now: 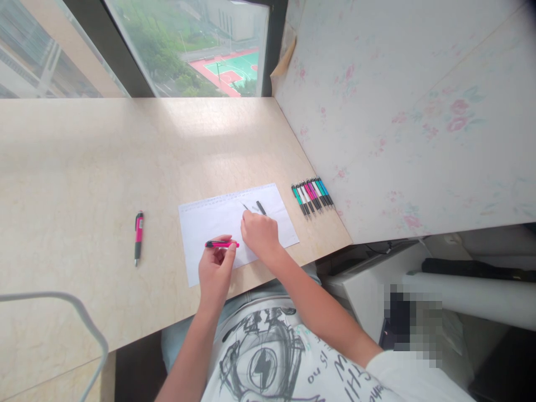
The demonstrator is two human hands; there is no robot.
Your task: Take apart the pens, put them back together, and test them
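My left hand (215,273) grips a pink pen barrel (221,244) with a black clip, held sideways over the paper. My right hand (260,231) is beside it, its fingers pinched together. A thin pen refill (244,205) sticks out past those fingers; its other end is hidden behind the hand. Close beyond my right hand, a black pen grip (261,208) lies on the white sheet of paper (196,223). A small spring-like piece (255,209) rests beside the grip, too small to make out well.
A pink and black pen (138,239) lies on the table (84,184) to the left. Several pens (312,196) in mixed colours form a row at the right, near the flowered wall (377,139). A grey cable (79,307) curves across the near left. Windows stand behind the table.
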